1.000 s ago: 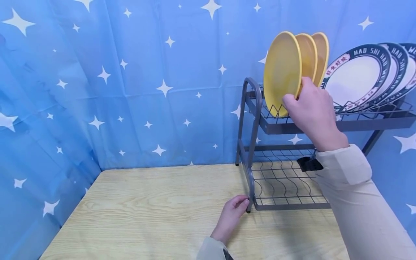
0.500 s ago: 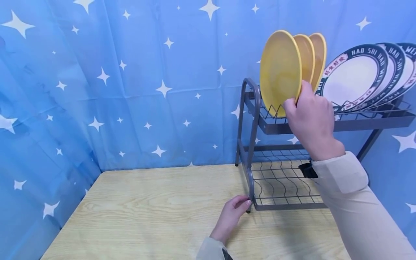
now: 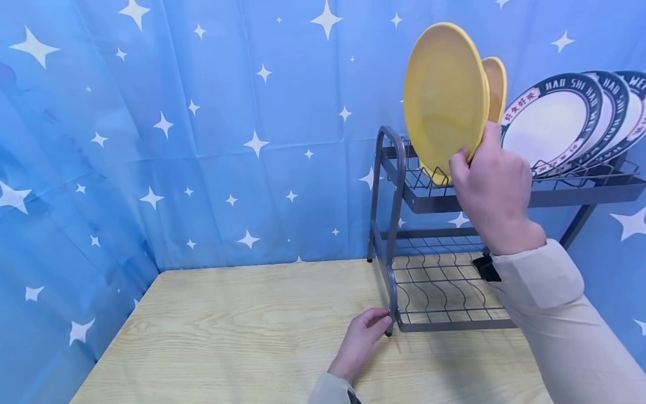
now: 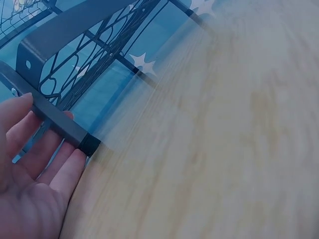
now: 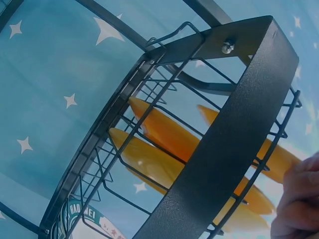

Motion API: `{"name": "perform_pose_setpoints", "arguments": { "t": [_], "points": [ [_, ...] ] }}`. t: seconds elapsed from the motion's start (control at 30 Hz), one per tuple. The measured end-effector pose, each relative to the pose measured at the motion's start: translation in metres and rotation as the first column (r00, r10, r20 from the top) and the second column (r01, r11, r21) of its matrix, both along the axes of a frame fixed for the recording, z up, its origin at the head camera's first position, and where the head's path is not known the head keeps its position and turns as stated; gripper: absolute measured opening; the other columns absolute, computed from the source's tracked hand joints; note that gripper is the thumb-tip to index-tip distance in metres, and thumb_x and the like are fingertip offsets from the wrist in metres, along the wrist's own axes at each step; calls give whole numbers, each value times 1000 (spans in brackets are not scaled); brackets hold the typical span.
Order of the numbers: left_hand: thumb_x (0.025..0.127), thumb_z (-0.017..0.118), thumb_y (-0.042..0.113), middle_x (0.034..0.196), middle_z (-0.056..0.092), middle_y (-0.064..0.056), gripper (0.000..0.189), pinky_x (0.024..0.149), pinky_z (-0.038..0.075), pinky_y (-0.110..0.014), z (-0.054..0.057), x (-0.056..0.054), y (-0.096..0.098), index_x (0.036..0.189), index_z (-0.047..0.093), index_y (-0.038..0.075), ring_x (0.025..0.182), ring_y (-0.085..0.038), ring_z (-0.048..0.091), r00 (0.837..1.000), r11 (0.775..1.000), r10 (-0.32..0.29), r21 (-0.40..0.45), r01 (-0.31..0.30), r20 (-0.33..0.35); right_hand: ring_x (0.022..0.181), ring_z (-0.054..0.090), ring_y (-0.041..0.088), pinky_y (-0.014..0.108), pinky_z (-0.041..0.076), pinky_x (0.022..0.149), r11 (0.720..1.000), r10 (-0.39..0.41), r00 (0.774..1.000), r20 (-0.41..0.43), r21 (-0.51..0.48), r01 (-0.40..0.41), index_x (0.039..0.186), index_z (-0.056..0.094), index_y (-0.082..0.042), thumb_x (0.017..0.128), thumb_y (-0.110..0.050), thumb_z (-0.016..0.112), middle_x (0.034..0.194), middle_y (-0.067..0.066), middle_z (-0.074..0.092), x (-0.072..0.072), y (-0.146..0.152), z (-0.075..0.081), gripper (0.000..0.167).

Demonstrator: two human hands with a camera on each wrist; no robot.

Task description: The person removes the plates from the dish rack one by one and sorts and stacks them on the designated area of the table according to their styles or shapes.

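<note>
My right hand [image 3: 497,191] pinches the rim of a yellow plate [image 3: 441,92] between thumb and fingers, above the top tier of a grey metal dish rack [image 3: 565,196]. Held nearly upright, this plate mostly covers another yellow one behind it. A third yellow plate [image 3: 497,84] stands just to its right. From below, the right wrist view shows the held plate's edge [image 5: 279,162] by the fingers and two yellow plates resting in the wires. Down at the table, my left hand [image 3: 359,339] grips the rack's front left leg [image 4: 65,124], thumb on one side and fingers on the other.
Several white plates with dark green lettered rims [image 3: 547,123] lean in the right part of the top tier. The lower tier [image 3: 439,280] is a wavy wire shelf. Under the rack is a wood-grain table [image 3: 227,325], with a blue star-patterned curtain [image 3: 212,129] behind.
The right hand has lifted the front yellow plate up from its place beside the other two, now overlapping the middle one. The left hand stays on the rack leg.
</note>
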State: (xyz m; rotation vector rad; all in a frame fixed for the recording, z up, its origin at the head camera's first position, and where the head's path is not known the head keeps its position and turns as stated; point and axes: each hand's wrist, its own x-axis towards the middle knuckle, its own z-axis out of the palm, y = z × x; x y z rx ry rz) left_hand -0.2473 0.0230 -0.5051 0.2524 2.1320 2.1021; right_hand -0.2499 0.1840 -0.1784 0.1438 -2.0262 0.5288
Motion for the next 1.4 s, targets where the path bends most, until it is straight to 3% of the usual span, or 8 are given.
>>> {"name": "perform_pose_setpoints", "arguments": {
  "t": [0.33, 0.47, 0.57, 0.7, 0.93, 1.17, 1.27, 1.4],
  "points": [
    [84, 58, 38, 95, 63, 10, 24, 83, 44, -32, 8, 3, -2, 103, 63, 25, 92, -8, 57, 1000, 1000, 4, 13, -5, 25, 58, 55, 37, 28, 35, 40, 995, 2, 997, 72, -99, 5, 114, 43, 2, 88, -23, 40, 74, 23, 58, 7, 3, 1, 36],
    [83, 58, 41, 96, 62, 12, 26, 83, 43, -33, 12, 4, -3, 104, 63, 26, 93, -7, 56, 1000, 1000, 8, 0, -8, 13, 51, 54, 10, 16, 36, 41, 986, 29, 994, 101, -169, -12, 115, 41, -3, 88, -28, 37, 70, 12, 58, 11, 5, 0, 36],
    [82, 58, 45, 96, 62, 12, 28, 82, 43, -33, 4, -1, -4, 103, 62, 28, 92, -6, 56, 1000, 1000, 25, -5, -25, 14, 42, 45, -6, 11, 36, 42, 974, 72, 995, 74, -218, -54, 114, 41, -9, 89, -29, 38, 67, 6, 58, 14, 4, -2, 32],
    [82, 57, 45, 95, 63, 7, 33, 79, 46, -33, 4, -3, -6, 103, 63, 21, 90, -11, 58, 1000, 998, 22, 52, -23, 5, 42, 51, 1, 13, 41, 42, 941, 158, 987, 4, -305, -149, 113, 41, -15, 90, -26, 43, 64, 4, 57, 21, 2, -6, 25],
    [86, 55, 38, 92, 65, -1, 28, 76, 49, -34, 5, -5, -10, 96, 65, 13, 88, -16, 61, 999, 987, 38, 160, -31, -39, 45, 55, 14, 22, 47, 44, 789, 360, 925, -118, -490, -370, 112, 44, -12, 89, -18, 49, 65, 7, 57, 35, -2, -17, 24],
    [87, 53, 41, 91, 65, -4, 35, 75, 49, -38, 10, -9, -16, 99, 64, 10, 86, -19, 61, 998, 983, 49, 176, -41, -42, 41, 51, 21, 26, 44, 37, 476, 518, 771, -369, -625, -619, 111, 48, -1, 86, -9, 56, 67, 16, 56, 38, 6, -45, 27],
    [86, 52, 42, 87, 64, -8, 39, 68, 51, -38, 10, -10, -22, 98, 63, 7, 80, -20, 62, 997, 975, 73, 211, -66, -25, 40, 49, 22, 26, 42, 36, 420, 532, 737, -418, -626, -658, 107, 51, 4, 87, -6, 55, 68, 19, 56, 39, 7, -61, 24],
    [86, 53, 41, 79, 61, -8, 38, 48, 48, -29, 9, -10, -31, 93, 63, 6, 64, -17, 59, 994, 961, 112, 256, -106, -8, 40, 47, 23, 26, 41, 36, 403, 533, 739, -411, -645, -649, 109, 51, 6, 89, -7, 52, 69, 18, 56, 45, 4, -84, 24]
  ]
}}
